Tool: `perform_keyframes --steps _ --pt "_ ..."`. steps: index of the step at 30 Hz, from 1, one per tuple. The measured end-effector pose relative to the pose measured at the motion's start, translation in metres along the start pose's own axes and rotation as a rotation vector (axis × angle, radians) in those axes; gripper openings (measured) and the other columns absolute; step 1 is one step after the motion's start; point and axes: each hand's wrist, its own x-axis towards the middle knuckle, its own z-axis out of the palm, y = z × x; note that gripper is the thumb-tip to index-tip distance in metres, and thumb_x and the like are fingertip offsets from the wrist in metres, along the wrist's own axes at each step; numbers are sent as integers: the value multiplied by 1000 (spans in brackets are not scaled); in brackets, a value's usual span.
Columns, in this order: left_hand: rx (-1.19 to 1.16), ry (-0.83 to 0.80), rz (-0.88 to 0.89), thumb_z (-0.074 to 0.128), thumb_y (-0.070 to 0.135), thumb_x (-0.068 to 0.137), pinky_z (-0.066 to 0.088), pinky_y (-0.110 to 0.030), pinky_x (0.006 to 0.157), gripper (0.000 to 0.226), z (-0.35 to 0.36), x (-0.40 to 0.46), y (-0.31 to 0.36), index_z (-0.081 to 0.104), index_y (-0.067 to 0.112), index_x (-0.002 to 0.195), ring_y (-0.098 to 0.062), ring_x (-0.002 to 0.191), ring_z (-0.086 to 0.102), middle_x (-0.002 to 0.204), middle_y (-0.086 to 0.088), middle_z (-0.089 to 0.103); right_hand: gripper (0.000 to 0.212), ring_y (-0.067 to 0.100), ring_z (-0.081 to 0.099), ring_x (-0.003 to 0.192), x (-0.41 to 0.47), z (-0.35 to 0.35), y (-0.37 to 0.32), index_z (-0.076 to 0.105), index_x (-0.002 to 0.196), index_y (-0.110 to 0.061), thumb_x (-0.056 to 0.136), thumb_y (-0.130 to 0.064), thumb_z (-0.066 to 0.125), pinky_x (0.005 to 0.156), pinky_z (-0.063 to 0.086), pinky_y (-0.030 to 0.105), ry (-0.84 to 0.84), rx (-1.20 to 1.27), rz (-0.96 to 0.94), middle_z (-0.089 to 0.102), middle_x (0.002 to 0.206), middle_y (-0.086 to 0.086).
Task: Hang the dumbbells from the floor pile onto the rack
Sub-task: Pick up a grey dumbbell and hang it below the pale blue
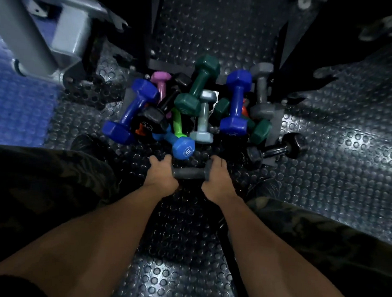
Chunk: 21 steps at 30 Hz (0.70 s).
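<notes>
At the near edge of the floor pile (192,107), a dark grey dumbbell (190,173) lies crosswise between both hands, just clear of the light blue dumbbell (179,145) marked 5. It is probably held by its two ends to keep it level while it comes away from the heap, the near position making it the easiest one to take first. The left hand (162,176) curls round the left head, which is hidden under the fingers; the right hand (216,178) wraps the right head, whose edge shows beside the thumb. Both grips are narrow and closed on the weight, not spread.

Farther off, the remaining dumbbells lie tangled: two dark blue dumbbells (236,103) left and right, green dumbbells (200,81) in the middle, a pale grey dumbbell (204,117), and a black dumbbell (278,149) apart on the right. The studded rubber floor (336,143) would hold them from rolling. Dark uprights at the far side may be the rack; I cannot tell.
</notes>
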Motion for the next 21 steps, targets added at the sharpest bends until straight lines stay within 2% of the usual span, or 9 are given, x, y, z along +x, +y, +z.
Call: perform_keyframes --steps 3,7,9,11,13,15,17,19,21 --pt "-12 82 74 68 7 84 56 -45 92 56 -22 -16 13 43 21 133 -29 86 51 126 -10 28 88 34 52 131 -18 -14 -17 27 158 -9 81 9 63 113 46 44 102 19 -64 27 156 8" --pt "-2 144 130 70 10 87 55 -46 90 58 -56 -49 32 40 19 136 -29 84 54 128 -10 30 87 38 50 133 -52 -41 -36 27 160 -17 84 5 63 111 43 43 185 70 -71 27 160 16" --pt "-1 180 161 70 10 87 53 -43 85 61 -71 -66 41 39 19 139 -30 87 56 129 -8 32 85 35 56 125 -68 -56 -44 30 159 -21 85 4 63 103 46 39 217 99 -73 45 149 17" --pt "-24 228 196 72 11 87 55 -44 89 66 -92 -87 52 38 19 143 -33 99 62 134 -8 36 81 29 61 110 -88 -73 -54 33 155 -26 84 2 63 92 48 34 263 136 -79 57 135 12" --pt "-50 280 232 75 12 86 56 -43 93 80 -113 -106 65 33 17 153 -32 110 63 141 -8 39 77 24 60 100 -107 -92 -65 36 152 -26 85 2 64 84 48 31 311 167 -111 60 125 5" --pt "-56 322 291 76 11 86 56 -39 92 83 -136 -128 78 32 17 156 -27 113 62 142 -4 42 76 22 61 99 -128 -111 -75 38 151 -24 85 2 65 78 47 29 359 198 -169 59 118 0" --pt "-64 356 367 76 15 84 55 -38 89 77 -157 -152 91 40 24 151 -24 109 61 137 0 44 77 21 62 98 -147 -133 -83 38 150 -26 84 2 68 75 48 29 391 234 -199 60 116 0" --pt "-39 385 456 80 25 79 56 -38 91 81 -178 -176 102 43 33 150 -25 109 62 135 2 42 80 18 58 93 -165 -158 -93 36 151 -27 84 -1 72 76 46 30 429 251 -202 58 115 -2" --pt "5 397 546 82 32 75 56 -34 89 84 -198 -195 114 45 41 149 -24 102 62 127 3 36 83 14 58 88 -180 -185 -103 35 151 -28 82 -6 77 69 45 28 456 254 -214 61 115 -3"
